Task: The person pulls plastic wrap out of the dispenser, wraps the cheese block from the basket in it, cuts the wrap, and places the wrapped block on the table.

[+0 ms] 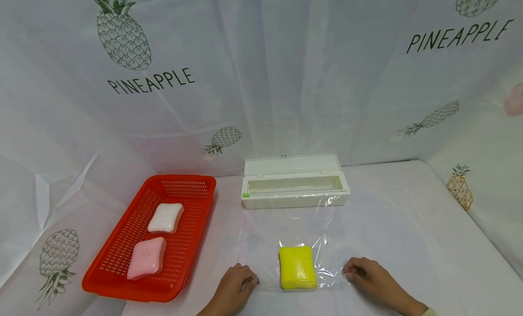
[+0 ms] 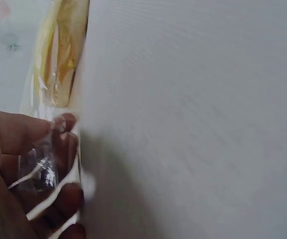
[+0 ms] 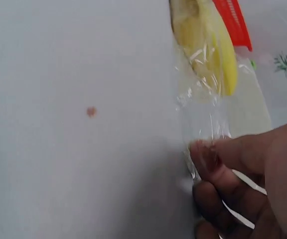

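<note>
A yellow bar of soap (image 1: 298, 267) lies on a sheet of clear plastic wrap (image 1: 326, 276) in the head view. The wrap stretches back towards a white wrap dispenser box (image 1: 296, 200) with its lid up. To the left of the soap, my left hand (image 1: 235, 286) pinches the near edge of the wrap between thumb and fingertips; the film (image 2: 41, 172) crosses those fingers in the left wrist view. My right hand (image 1: 373, 279) pinches the wrap's near edge on the other side, and the film (image 3: 203, 117) runs from its fingertips towards the soap (image 3: 225, 55).
At the left stands a red perforated basket (image 1: 196, 243) holding a white soap bar (image 1: 165, 217) and a pink soap bar (image 1: 146, 258). A pineapple-print curtain (image 1: 286, 80) rises behind the white-covered table (image 1: 400, 216).
</note>
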Demonstrator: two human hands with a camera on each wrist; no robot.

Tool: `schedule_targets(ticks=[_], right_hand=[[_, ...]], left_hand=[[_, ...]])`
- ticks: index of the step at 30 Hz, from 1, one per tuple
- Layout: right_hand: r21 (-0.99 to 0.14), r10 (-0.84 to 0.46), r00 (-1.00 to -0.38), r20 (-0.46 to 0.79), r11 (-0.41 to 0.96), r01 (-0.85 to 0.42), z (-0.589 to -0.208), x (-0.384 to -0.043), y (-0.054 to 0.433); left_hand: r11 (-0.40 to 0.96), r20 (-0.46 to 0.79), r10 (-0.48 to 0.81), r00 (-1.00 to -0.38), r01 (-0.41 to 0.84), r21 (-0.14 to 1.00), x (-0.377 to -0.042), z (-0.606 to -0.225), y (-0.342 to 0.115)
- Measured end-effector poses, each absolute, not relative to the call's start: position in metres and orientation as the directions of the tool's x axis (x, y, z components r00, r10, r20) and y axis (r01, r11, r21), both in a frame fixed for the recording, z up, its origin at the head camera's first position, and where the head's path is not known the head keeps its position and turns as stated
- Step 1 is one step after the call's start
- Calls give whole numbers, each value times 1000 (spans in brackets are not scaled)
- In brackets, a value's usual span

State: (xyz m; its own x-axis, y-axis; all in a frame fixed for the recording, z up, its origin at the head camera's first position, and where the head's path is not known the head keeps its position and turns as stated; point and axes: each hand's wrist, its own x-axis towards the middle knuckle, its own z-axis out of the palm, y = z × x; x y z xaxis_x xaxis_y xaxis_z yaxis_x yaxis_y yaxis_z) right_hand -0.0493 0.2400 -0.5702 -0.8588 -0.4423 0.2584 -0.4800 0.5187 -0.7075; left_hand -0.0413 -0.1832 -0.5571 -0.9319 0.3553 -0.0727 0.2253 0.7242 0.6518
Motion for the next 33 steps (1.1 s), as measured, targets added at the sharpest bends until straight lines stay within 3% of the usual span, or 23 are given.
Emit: schedule_targets(ticks=[6, 13, 16, 20, 24, 28, 33], right_hand=[[-636, -356, -916, 187, 667, -389, -559, -42, 228], [-485, -215, -958, 190, 828, -282, -533, -28, 204], [-404, -296, -915, 275, 828, -390, -530, -26, 192], [-335, -466, -810, 356, 745, -576, -536, -29, 178], [-322, -534, -742, 406, 676, -663, -546, -37, 165], [-329, -535, -721, 440, 651, -684, -552, -44, 159], [-374, -495, -734, 464, 642, -670, -556, -48, 155]], left_hand=[[722, -55, 324, -944, 209, 660, -42, -556, -181], [765, 154, 336, -929, 365, 531, -36, -547, -171], [764, 161, 397, -904, 422, 488, -34, -536, -157], [774, 78, 491, -868, 475, 417, -34, -525, -129], [776, 83, 553, -829, 548, 312, -37, -526, -106], [762, 137, 568, -811, 582, 285, -41, -530, -99], [750, 168, 532, -830, 554, 360, -43, -537, -98]])
